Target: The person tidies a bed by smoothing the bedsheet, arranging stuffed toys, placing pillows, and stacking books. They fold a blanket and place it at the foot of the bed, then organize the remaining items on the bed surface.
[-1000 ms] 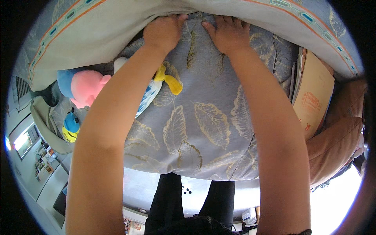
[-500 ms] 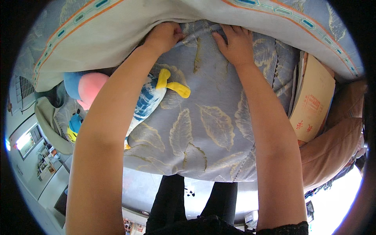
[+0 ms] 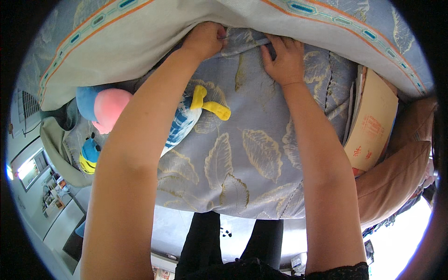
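Note:
A grey-blue sofa cover with a pale leaf pattern spreads before me. At its far edge my left hand pinches a bit of this cover between thumb and fingers, and a fold runs from it to the right. My right hand lies on the cover at the other end of the fold, its thumb apart from the fingers. Its fingertips reach beside the cream backrest cover, which has orange and teal trim. Beneath my left forearm lies a blue-and-white stuffed toy with yellow feet, partly hidden.
Left of my left arm sit a pink-and-blue plush and a small blue-and-yellow toy. To the right, a brown paper envelope leans with other papers beside a brown cushion. My legs stand at the front edge.
Both hands have shifted slightly to the right. The fold of cover between them has become more raised. The toys and the envelope stay where they were on the seat.

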